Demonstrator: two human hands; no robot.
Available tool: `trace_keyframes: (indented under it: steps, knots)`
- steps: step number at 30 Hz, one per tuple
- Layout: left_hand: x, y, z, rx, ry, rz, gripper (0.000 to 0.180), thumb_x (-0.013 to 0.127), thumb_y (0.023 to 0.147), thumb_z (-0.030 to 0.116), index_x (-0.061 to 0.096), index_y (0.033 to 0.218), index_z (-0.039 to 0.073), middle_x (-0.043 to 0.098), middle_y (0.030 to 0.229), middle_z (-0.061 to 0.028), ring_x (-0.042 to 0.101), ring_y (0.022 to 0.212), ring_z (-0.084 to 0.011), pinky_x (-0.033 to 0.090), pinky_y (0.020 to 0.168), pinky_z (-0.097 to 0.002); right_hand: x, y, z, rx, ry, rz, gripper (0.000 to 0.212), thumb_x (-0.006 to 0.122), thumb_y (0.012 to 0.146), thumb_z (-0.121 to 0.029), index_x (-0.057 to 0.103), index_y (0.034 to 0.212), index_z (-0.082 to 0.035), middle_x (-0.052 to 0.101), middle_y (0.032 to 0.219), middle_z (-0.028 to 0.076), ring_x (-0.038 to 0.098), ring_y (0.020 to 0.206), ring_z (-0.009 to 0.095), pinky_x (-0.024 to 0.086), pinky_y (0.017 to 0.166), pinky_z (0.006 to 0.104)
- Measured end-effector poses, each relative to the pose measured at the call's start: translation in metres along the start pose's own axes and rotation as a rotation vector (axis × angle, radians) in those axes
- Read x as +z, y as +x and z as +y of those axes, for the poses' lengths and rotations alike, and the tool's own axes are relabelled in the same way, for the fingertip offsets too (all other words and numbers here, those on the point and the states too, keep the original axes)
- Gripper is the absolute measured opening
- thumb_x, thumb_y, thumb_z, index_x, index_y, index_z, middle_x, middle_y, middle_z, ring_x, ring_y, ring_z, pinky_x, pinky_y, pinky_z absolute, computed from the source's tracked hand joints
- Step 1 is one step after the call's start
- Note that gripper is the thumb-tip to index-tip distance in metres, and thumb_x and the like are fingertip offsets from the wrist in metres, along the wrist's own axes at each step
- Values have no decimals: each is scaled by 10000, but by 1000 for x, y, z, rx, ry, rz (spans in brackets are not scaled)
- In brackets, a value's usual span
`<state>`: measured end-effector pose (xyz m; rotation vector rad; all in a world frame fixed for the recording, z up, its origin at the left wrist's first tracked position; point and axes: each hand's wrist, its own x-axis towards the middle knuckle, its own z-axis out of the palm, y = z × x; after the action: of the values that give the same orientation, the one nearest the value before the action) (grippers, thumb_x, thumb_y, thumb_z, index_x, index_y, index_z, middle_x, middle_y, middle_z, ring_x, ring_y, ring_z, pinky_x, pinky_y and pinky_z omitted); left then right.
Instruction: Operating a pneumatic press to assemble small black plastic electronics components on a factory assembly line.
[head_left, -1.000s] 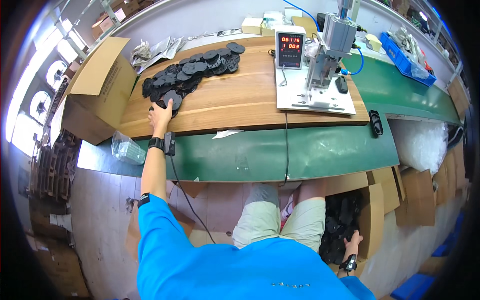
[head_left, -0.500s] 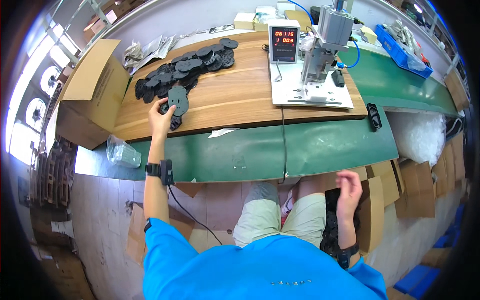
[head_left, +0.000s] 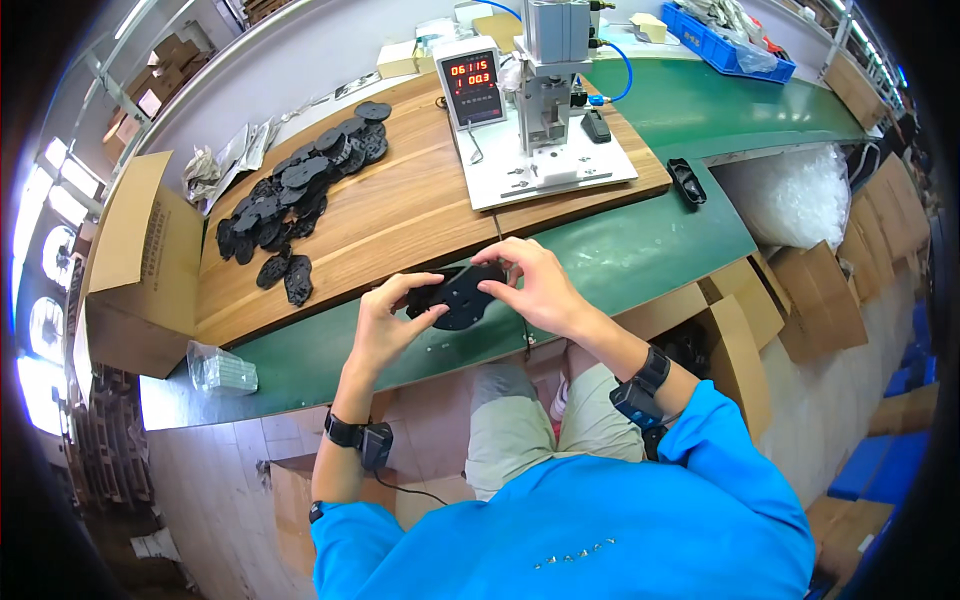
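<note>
Both of your hands meet on one flat black round plastic part point(head_left: 462, 296), held up in front of you over the near edge of the green bench mat point(head_left: 640, 250). Your left hand point(head_left: 385, 325) grips the part's left rim, thumb on top and fingers curled beneath, while your right hand point(head_left: 535, 288) pinches its right and upper rim with thumb and fingertips point(head_left: 503, 262). The part is tilted slightly and its small holes show between your hands. Beyond your left hand, on the light brown wooden board point(head_left: 390, 215), lies a loose heap of similar black plastic parts point(head_left: 295, 195), with a couple of strays nearest you. Farther left of that hand stands an open brown cardboard box point(head_left: 135, 265), and just below it on the mat rests a small clear plastic bag point(head_left: 222, 368). Beyond your right hand stands a small grey pneumatic press on a white base plate point(head_left: 545, 130), with a grey counter box showing red digits point(head_left: 472, 82) beside it. To the right of your right hand, a small black oblong device point(head_left: 688, 182) lies on the mat, well apart from your fingers. Each wrist wears a black band.
</note>
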<state>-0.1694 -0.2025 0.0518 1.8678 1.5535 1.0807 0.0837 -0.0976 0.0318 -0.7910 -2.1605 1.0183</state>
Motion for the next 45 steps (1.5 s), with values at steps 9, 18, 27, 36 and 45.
trace_keyframes:
  steps: [9, 18, 27, 36, 45]
  knots:
    - [18, 32, -37, -108, -241, 432, 423, 859, 945, 65, 711, 1331, -22, 748, 1197, -84, 712, 1072, -128, 592, 897, -257, -34, -22, 36, 224, 631, 131, 223, 757, 1045, -106, 610, 1198, -37, 688, 1131, 21, 670, 981, 60, 563, 855, 244]
    - [22, 40, -123, -87, 514, 583, 496, 679, 1030, 264, 638, 1476, 48, 695, 1256, -220, 643, 1156, -389, 483, 1082, -471, -87, -15, 34, -129, 22, 504, 245, 798, 920, 29, 678, 1116, -55, 753, 1050, 70, 722, 959, 179, 576, 862, 341]
    - [26, 37, -128, -60, 622, 560, 511, 737, 980, 268, 624, 1410, 14, 579, 1401, -196, 506, 1345, -402, 391, 1173, -527, -85, 5, 72, -369, -693, 543, 370, 785, 831, 34, 782, 1183, -82, 753, 1154, 60, 751, 1044, 274, 633, 886, 391]
    - [26, 36, -127, -3, 708, 512, 473, 720, 992, 269, 642, 1421, 85, 543, 1592, -127, 467, 1481, -370, 361, 1212, -521, -80, 22, 80, -393, -793, 536, 323, 746, 877, 9, 782, 1186, -76, 753, 1145, 70, 758, 1029, 274, 634, 866, 379]
    - [26, 34, -132, -39, 680, 495, 484, 718, 983, 276, 645, 1424, 90, 545, 1616, -105, 461, 1490, -358, 339, 1220, -528, -81, 28, 85, -412, -812, 536, 355, 729, 848, 25, 777, 1189, -59, 753, 1164, 68, 758, 1039, 278, 630, 885, 385]
